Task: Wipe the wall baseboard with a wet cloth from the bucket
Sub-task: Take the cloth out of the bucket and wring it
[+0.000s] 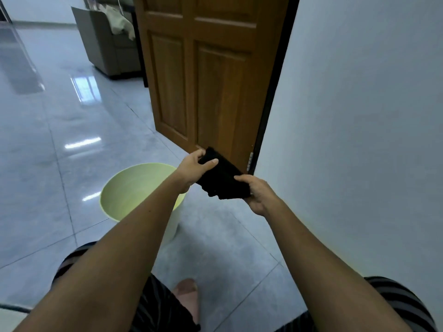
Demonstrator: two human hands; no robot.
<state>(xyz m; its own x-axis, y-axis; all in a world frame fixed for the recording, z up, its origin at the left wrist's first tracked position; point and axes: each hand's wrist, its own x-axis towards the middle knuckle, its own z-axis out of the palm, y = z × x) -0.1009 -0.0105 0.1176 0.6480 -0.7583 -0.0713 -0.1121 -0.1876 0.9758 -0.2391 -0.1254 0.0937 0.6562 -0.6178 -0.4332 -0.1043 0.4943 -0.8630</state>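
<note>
Squatting low on the tiled floor, knees in striped shorts at the near edge, presumably to get down to wall-foot level. Farther out, left hand and right hand both closed on opposite ends of a dark cloth, stretched between them just right of the pale green bucket, likely so drips fall close by. Beyond, wooden door; along the right wall, no distinct baseboard discernible.

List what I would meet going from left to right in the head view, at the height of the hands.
Floor → bucket → left hand → cloth → right hand → wall.
</note>
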